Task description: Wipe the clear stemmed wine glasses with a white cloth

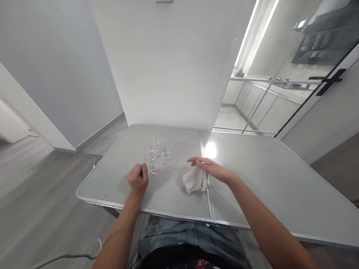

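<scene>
My left hand (137,178) is curled into a fist on the left half of the table, with nothing sticking out of it. Just right of the fist stands a clear stemmed glass (151,158); whether they touch I cannot tell. Several more clear glasses (165,149) are grouped behind it, blurred and hard to separate. My right hand (212,169) is palm down with its fingers stretched to the left, over a crumpled white cloth (195,181). The cloth lies by the table's seam, partly beneath the fingers; a grip on it does not show.
The grey folding table (249,182) has a metal seam and rim, and meets a white wall (167,68) at the back. A glazed door (328,81) with a black handle is on the right. A grey cable (61,256) crosses at lower left.
</scene>
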Tool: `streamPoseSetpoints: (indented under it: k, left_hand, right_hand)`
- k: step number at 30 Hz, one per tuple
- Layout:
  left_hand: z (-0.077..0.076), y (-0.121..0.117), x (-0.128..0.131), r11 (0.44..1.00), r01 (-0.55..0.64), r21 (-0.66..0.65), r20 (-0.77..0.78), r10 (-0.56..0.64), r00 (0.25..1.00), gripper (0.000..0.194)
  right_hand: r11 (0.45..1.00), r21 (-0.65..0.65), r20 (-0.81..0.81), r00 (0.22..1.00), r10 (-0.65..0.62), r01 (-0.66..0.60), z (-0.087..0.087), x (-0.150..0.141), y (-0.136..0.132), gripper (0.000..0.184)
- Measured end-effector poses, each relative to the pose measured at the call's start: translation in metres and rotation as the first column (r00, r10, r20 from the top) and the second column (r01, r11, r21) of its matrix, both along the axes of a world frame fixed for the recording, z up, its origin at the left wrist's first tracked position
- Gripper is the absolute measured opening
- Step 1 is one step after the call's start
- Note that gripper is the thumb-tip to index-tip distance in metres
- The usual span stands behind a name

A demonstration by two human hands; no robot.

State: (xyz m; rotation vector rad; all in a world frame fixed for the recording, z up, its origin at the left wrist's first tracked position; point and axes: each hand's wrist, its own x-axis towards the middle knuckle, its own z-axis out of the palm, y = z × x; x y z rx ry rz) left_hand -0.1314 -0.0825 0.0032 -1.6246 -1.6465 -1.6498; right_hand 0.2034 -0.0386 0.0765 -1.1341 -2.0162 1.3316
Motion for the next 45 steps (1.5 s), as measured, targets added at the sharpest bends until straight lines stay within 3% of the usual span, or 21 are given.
streamPoseSetpoints:
  k: [2, 4, 6, 10, 17, 22, 25, 28, 30, 35, 38, 41, 43, 45]
  left_hand:
    - [0.001, 0.0, 0.001, 1.0, -0.005, -0.004, -0.01, 0.005, 1.0, 0.045]
    - [0.002, 0.0, 0.001, 1.0, 0.006, -0.011, -0.039, -0.007, 0.999, 0.044]
    - [0.002, 0.001, 0.002, 1.0, 0.016, -0.027, -0.067, -0.018, 0.998, 0.044]
    - [0.001, 0.001, 0.001, 0.997, -0.052, -0.052, -0.066, 0.048, 0.997, 0.043]
    - [0.005, 0.004, -0.001, 0.985, -0.158, -0.062, 0.017, 0.159, 0.987, 0.043]
    - [0.006, 0.004, 0.0, 0.983, -0.164, -0.08, -0.022, 0.163, 0.986, 0.042]
    - [0.006, 0.004, 0.001, 0.984, -0.157, -0.079, -0.027, 0.156, 0.987, 0.042]
    - [0.006, 0.004, 0.002, 0.986, -0.149, -0.074, -0.029, 0.147, 0.989, 0.041]
    - [0.006, 0.004, 0.002, 0.987, -0.146, -0.072, -0.023, 0.144, 0.989, 0.041]
    - [0.008, 0.006, -0.001, 0.986, -0.131, -0.104, 0.041, 0.136, 0.99, 0.03]
    - [0.007, 0.011, -0.005, 0.99, -0.075, -0.118, 0.126, 0.09, 0.988, 0.007]
    - [0.005, 0.013, -0.008, 0.996, 0.006, -0.087, 0.181, 0.01, 0.983, 0.015]
    - [0.002, 0.013, -0.008, 0.992, 0.069, -0.107, 0.199, -0.047, 0.979, 0.021]
    - [-0.001, 0.012, -0.008, 0.989, 0.092, -0.114, 0.178, -0.071, 0.982, 0.027]
  right_hand:
    - [0.974, 0.006, -0.029, 0.973, -0.228, 0.228, -0.001, 0.044, 0.014, 0.047]
    - [0.879, -0.083, -0.093, 0.874, -0.477, 0.47, -0.016, 0.077, 0.028, 0.05]
    - [0.799, -0.19, -0.168, 0.783, -0.599, 0.571, -0.037, 0.096, 0.039, 0.051]
    - [0.81, -0.313, -0.414, 0.696, -0.586, 0.496, -0.066, 0.106, 0.043, 0.054]
    - [0.845, -0.413, -0.481, 0.706, -0.52, 0.34, -0.06, 0.106, 0.036, 0.07]
    - [0.908, -0.236, -0.333, 0.85, -0.409, 0.345, -0.057, 0.122, 0.034, 0.066]
    - [0.915, -0.009, -0.132, 0.907, -0.401, 0.404, -0.06, 0.125, 0.036, 0.063]
    - [0.907, 0.257, 0.028, 0.935, -0.352, 0.334, -0.062, 0.121, 0.037, 0.061]
    - [0.903, 0.336, 0.067, 0.95, -0.304, 0.266, -0.063, 0.119, 0.037, 0.061]
    - [0.894, 0.385, 0.071, 0.958, -0.278, 0.231, -0.066, 0.12, 0.037, 0.059]
    - [0.861, 0.415, 0.04, 0.94, -0.34, 0.293, -0.068, 0.124, 0.038, 0.046]
    - [0.833, 0.446, 0.015, 0.928, -0.373, 0.328, -0.068, 0.123, 0.04, 0.025]
    - [0.796, 0.481, -0.046, 0.917, -0.397, 0.369, -0.068, 0.12, 0.042, 0.011]
    - [0.702, 0.512, -0.192, 0.863, -0.467, 0.494, -0.069, 0.118, 0.045, 0.01]
